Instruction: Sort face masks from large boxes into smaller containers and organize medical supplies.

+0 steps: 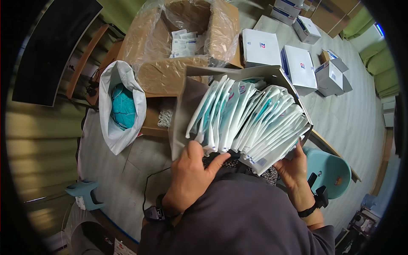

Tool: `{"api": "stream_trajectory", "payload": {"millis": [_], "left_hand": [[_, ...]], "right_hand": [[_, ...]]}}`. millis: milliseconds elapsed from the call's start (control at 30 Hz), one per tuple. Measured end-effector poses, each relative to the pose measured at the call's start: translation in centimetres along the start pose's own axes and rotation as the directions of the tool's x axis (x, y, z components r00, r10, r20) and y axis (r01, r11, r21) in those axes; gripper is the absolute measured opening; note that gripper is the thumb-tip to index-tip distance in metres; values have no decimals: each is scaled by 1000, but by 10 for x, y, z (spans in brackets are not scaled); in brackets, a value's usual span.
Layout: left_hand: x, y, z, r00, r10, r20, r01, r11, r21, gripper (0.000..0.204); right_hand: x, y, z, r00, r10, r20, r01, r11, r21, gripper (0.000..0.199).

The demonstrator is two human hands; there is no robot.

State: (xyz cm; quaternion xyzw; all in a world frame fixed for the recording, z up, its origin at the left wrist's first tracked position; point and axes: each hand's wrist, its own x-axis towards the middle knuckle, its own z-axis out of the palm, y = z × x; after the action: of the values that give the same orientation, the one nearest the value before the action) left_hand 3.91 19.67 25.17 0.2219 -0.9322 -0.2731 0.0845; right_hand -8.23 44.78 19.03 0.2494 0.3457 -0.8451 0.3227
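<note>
In front of me a cardboard box [305, 111] is tilted with its mouth facing me. A tight row of flat white packets [250, 121] with teal contents stands on edge inside it. My left hand [191, 176] is closed at the near left ends of the row, its fingers against the leftmost packets and its thumb pointing right along their lower ends. At the near right corner my right hand [293, 168] grips the box, thumb up by its edge, with its fingertips partly hidden behind the last packets.
A large plastic-lined carton [170, 76] with small white packets [186, 43] stands beyond. Left of it, a white sack [111, 138] holds teal material [123, 106]. White boxes [260, 46] stand at the far right. A teal stool [329, 170] is beside my right arm.
</note>
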Motion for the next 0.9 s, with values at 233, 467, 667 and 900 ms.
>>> {"api": "stream_trajectory", "payload": {"millis": [233, 467, 667, 900], "left_hand": [[8, 0, -11, 959, -236, -156, 185, 941, -284, 99], [51, 1, 14, 983, 169, -67, -170, 985, -14, 84], [71, -42, 77, 894, -232, 384, 415, 104, -904, 54], [101, -52, 138, 987, -83, 135, 159, 517, -841, 52]], "right_hand": [[-1, 1, 6, 998, -21, -63, 19, 999, -32, 60], [7, -2, -17, 996, -84, -26, 56, 832, -552, 57], [23, 7, -24, 984, -178, -13, 153, 876, -457, 54], [65, 10, -31, 840, -527, 130, 489, 631, -603, 53]]}}
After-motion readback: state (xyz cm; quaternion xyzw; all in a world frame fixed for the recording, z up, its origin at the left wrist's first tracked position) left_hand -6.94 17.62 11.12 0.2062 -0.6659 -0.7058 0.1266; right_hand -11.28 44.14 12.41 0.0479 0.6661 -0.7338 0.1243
